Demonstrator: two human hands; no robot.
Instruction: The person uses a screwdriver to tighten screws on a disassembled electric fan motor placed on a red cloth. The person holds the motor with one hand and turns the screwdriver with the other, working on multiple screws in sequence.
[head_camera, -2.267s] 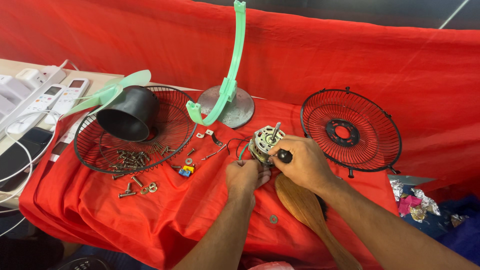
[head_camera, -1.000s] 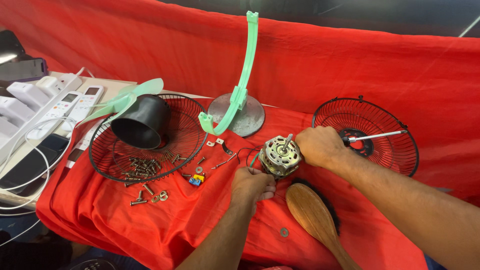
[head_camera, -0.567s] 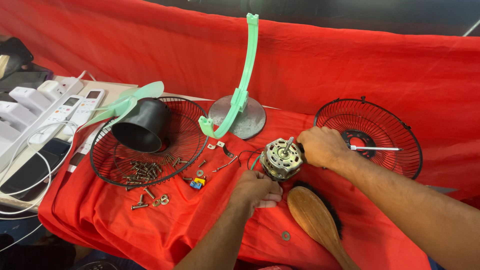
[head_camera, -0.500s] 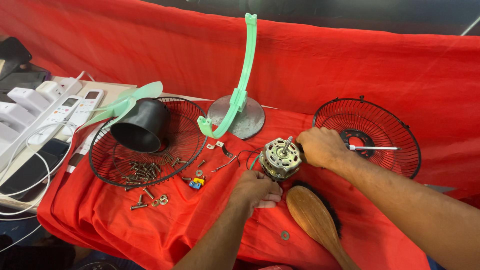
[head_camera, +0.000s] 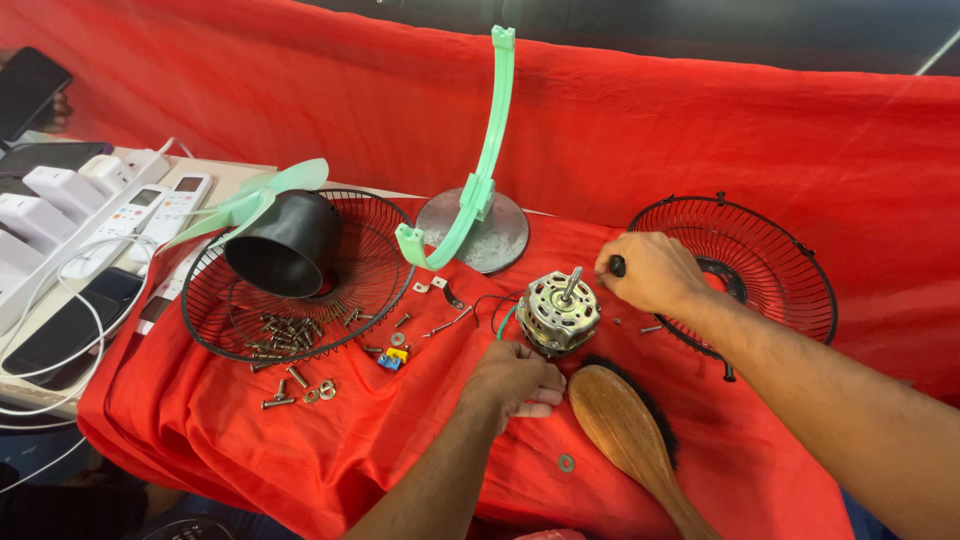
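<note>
The small silver fan motor with copper windings (head_camera: 558, 314) stands stripped on the red-draped counter (head_camera: 400, 440), its screws out; left hand (head_camera: 516, 378) steadies it, right hand (head_camera: 648, 272) grips a black-handled tool (head_camera: 617, 265).

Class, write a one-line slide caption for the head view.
Left hand steadies a fan motor on red cloth; right hand grips a black-handled tool.

Before you a red cloth (head_camera: 330, 440) covers the table, and on it lie a wire fan guard (head_camera: 300, 275), loose screws (head_camera: 290, 330), a round grey base (head_camera: 487, 230), the fan motor (head_camera: 558, 313), a wooden brush (head_camera: 630, 430) and a second guard (head_camera: 760, 265).
</note>
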